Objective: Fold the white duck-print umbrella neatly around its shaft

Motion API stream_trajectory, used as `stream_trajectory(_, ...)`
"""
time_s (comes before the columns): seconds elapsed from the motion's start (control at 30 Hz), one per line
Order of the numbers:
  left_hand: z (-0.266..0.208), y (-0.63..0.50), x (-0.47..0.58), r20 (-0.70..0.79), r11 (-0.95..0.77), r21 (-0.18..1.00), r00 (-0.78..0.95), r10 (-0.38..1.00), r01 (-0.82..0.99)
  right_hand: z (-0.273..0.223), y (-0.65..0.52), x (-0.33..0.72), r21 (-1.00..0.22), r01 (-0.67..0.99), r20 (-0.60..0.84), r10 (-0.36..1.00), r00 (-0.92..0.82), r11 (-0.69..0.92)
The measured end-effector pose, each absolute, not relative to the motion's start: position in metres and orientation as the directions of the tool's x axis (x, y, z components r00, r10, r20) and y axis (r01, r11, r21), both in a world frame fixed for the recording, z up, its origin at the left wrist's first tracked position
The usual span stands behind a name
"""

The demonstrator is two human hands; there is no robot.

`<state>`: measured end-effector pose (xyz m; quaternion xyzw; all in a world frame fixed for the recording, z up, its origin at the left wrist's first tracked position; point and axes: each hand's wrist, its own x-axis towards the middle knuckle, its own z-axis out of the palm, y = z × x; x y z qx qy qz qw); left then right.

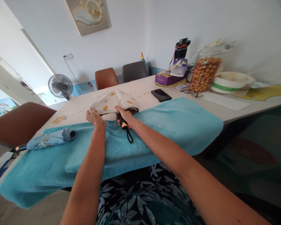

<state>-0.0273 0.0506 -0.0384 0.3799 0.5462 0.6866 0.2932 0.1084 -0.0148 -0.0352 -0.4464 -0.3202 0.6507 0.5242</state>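
A white folding umbrella [114, 101] printed with small yellow chicks lies partly collapsed over the table in front of me. My right hand [126, 118] is wrapped round its black handle, from which a wrist strap hangs toward me. At the left edge of the canopy, my left hand [95, 118] pinches the fabric. Beneath both hands a turquoise blanket [178, 120] covers the near side of the table. Farther left on the blanket rests a rolled blue folding umbrella [49, 139] with a dark handle.
A black phone [161, 95] and glasses [191, 92] lie on the white table [140, 90]. A purple tissue box [165, 78], a jar [204, 72] of brown snacks and a white bowl [229, 82] stand at the right. Chairs and a fan [60, 86] are beyond.
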Motion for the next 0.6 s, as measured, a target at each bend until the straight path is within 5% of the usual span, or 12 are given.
stream_trajectory(0.17, -0.037, 0.045, -0.023, 0.03, -0.218, 0.949, -0.622, 0.783, -0.229, -0.037, -0.015, 0.109, -0.91, -0.342, -0.243, 0.97, -0.02, -0.235)
stream_trajectory(0.33, -0.035, 0.047, -0.031, -0.244, 0.039, 0.903, -0.436, 0.866, -0.427, -0.031, -0.018, 0.114, -0.909, -0.312, -0.274, 0.96, -0.048, -0.275)
stream_trajectory(0.47, -0.035, 0.051, -0.04, -0.222, 0.115, 0.901, -0.218, 0.95, -0.418, -0.029, -0.019, 0.118, -0.919, -0.267, -0.263, 0.956, -0.132, -0.29)
stream_trajectory(0.6, -0.04, 0.055, -0.045, -0.101, 0.034, 0.951, -0.206, 0.973, -0.308, -0.03, -0.019, 0.12, -0.93, -0.248, -0.214, 0.947, -0.238, -0.273)
